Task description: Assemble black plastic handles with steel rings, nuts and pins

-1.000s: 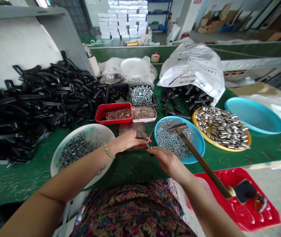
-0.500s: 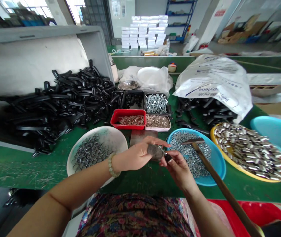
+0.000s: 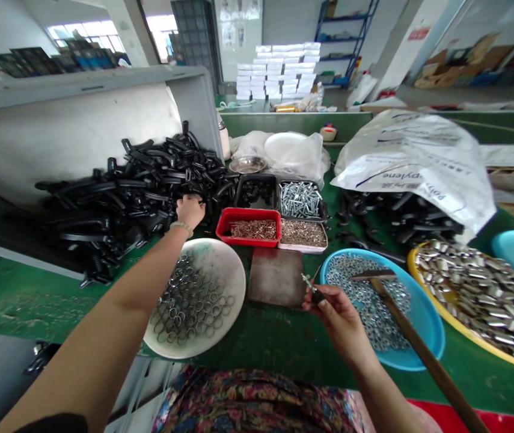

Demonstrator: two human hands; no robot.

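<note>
My left hand (image 3: 190, 209) is in the pile of black curved plastic handles (image 3: 116, 192), at its right edge. Its fingertips are hidden among them, so I cannot see whether it grips one. My right hand (image 3: 338, 319) is raised at the right front corner of the flat metal plate (image 3: 277, 276). Thumb and fingers pinch a small bolt-like metal part (image 3: 308, 281), its shiny end pointing up and left. Something black shows at the fingertips. A white bowl of metal rings (image 3: 234, 288) lies below my left forearm.
Behind the plate are a red tray (image 3: 225, 231) of copper-coloured pins, a white tray (image 3: 304, 247) of small parts, and a black tray of screws (image 3: 300, 199). A hammer (image 3: 412, 328) lies across the blue basin (image 3: 432, 355) of nuts. Beyond is a yellow basin (image 3: 414, 255) of metal sleeves.
My left hand has left my right hand and reached away to the black handles. The right hand still holds the small metal part. The view has shifted, and the plate is now uncovered.
</note>
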